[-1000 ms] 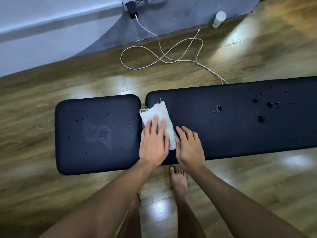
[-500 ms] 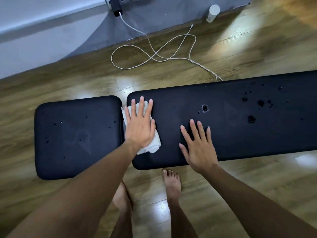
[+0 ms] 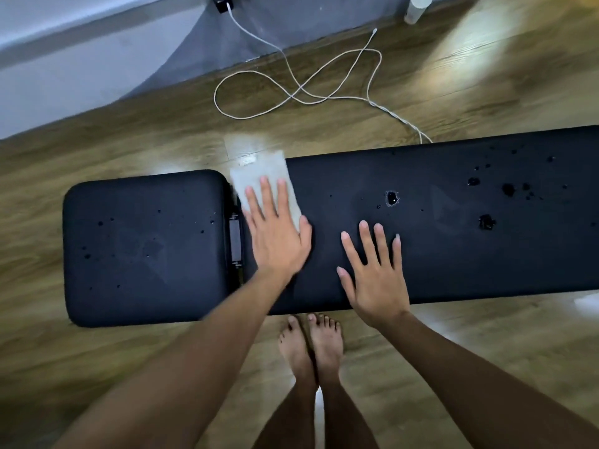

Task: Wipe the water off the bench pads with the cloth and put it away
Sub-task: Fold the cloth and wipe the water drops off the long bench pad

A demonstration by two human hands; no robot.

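Now our left hand (image 3: 275, 234) is pushing the cloth (image 3: 264, 186) farther up the long pad (image 3: 453, 254), fingers flat. Our right hand (image 3: 372, 273) is resting flat, fingers spread, holding nothing.

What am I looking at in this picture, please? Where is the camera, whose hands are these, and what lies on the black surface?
The camera sits on a person's head and looks down, so you see their own arms and bare feet. The left hand presses a pale cloth flat on the long bench pad, near the gap to the short pad. The right hand rests flat on the long pad and holds nothing. Water drops lie on both pads. A white cable lies on the wooden floor behind.
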